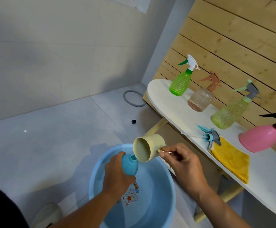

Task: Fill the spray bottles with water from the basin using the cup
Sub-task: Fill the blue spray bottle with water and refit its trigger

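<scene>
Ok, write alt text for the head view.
Over a blue basin, the right hand tips a yellow cup into a blue bottle gripped by the left hand. Four capped spray bottles stand on a white table.

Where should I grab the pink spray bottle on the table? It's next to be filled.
Probably by the narrow neck just under the black trigger head of the pink spray bottle, coming from the table's front edge. The body is wide and rounded, harder to wrap; the wooden wall blocks the back.
</scene>
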Tool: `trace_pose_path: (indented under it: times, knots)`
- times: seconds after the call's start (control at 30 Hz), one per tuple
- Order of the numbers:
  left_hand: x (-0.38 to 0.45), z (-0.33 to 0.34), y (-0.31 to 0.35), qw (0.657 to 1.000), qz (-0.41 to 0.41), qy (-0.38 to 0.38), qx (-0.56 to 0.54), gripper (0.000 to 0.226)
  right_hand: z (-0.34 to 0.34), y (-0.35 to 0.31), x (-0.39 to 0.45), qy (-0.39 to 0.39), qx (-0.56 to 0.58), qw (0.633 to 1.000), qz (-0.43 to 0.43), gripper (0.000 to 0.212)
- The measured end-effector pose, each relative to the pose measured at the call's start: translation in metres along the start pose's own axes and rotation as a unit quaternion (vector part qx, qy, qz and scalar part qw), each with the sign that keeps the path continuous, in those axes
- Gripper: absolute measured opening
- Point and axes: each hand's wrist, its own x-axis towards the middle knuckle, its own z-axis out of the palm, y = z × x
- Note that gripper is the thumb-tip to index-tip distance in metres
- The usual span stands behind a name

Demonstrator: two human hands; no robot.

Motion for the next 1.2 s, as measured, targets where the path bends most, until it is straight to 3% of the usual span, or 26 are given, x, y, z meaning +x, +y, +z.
trace_pose_path:
  times: [0.73,1.03,1.2]
  knots:
    - [0.0008,0.0017,-0.0004,1.0,0.013,0.006,0.023,0.096,0.001,-0.0019,-0.0018,-0.014,-0.142,0.977,-0.16,0.013]
    - [0.0002,0.0044,-0.0014,1.0,0.014,0.003,0.025,0.095,0.0014,0.002,-0.0026,-0.018,-0.227,0.937,-0.266,0.015]
    - [-0.0002,0.0059,-0.0012,1.0,0.01,0.001,0.018,0.098,0.0024,0.0068,-0.0033,-0.01,-0.236,0.932,-0.274,0.013]
